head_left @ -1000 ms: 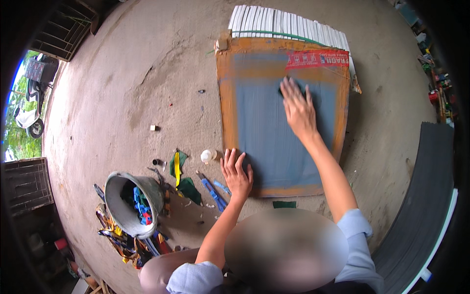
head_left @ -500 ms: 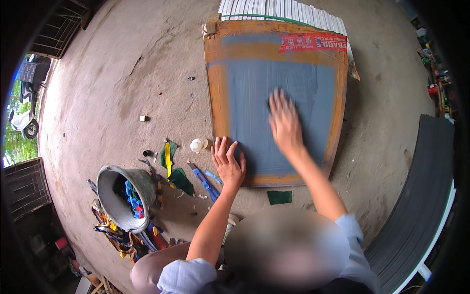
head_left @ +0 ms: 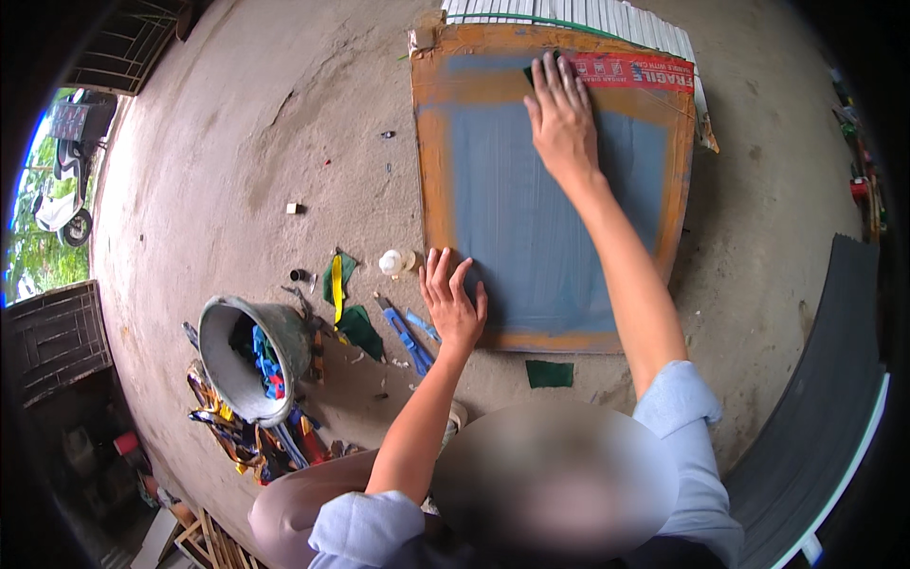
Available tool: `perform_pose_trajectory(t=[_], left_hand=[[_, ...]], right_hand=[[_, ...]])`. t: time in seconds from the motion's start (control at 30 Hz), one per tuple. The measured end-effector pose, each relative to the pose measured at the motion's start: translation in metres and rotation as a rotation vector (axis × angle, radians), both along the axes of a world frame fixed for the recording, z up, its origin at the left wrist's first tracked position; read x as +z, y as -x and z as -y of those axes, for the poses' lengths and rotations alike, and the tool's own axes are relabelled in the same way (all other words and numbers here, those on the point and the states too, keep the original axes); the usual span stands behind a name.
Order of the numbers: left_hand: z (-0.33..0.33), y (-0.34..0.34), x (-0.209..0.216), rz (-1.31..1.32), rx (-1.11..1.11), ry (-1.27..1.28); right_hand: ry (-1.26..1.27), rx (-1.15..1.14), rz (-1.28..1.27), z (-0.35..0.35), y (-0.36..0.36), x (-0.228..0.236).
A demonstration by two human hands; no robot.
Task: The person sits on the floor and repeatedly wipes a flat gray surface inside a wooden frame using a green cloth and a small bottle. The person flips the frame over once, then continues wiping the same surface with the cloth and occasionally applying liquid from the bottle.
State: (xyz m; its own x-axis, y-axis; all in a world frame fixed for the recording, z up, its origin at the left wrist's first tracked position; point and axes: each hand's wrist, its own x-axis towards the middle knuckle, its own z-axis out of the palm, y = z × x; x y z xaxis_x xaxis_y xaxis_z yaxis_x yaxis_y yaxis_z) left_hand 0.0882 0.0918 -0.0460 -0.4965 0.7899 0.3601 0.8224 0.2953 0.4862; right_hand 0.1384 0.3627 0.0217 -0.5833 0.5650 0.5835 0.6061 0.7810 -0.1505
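A flat board (head_left: 540, 228) lies on the floor in front of me, its middle a streaky grey-blue with an orange-brown taped border. Near the far edge, my right hand (head_left: 567, 119) is stretched flat, pressing a small dark green scrap (head_left: 529, 73) against the surface; most of the scrap is hidden under the fingers. Beside those fingers runs a strip of red printed tape (head_left: 630, 71). My left hand (head_left: 453, 299) rests with spread fingers on the near left edge of the board, holding nothing.
Left of the board lie a white bottle (head_left: 391, 263), a blue cutter knife (head_left: 408, 339), green scraps (head_left: 360, 332) and a yellow strip (head_left: 337, 289). A bucket (head_left: 223, 379) with coloured scraps tips on its side. Another green piece (head_left: 550, 374) lies near me; dark corrugated sheeting (head_left: 796, 417) curves along the right.
My right hand has slid away from me, from the middle of the grey area to the far border, with the dark scrap under it. The left hand stays at the board's edge.
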Motion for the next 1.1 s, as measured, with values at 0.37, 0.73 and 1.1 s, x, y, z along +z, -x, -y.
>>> perform_pose_trajectory(t=[0.37,0.73,1.1], left_hand=[[0.011,0.008,0.004,-0.018,0.009,0.024],[0.011,0.012,0.003,-0.119,-0.004,0.105],[0.006,0.009,0.003,-0.175,-0.020,0.134]], right_hand=[[0.286,0.500,0.410,0.165,-0.123,-0.050],[0.341,0.100,0.156,0.141,-0.100,-0.045],[0.384,0.035,-0.044,0.179,-0.153,-0.024]])
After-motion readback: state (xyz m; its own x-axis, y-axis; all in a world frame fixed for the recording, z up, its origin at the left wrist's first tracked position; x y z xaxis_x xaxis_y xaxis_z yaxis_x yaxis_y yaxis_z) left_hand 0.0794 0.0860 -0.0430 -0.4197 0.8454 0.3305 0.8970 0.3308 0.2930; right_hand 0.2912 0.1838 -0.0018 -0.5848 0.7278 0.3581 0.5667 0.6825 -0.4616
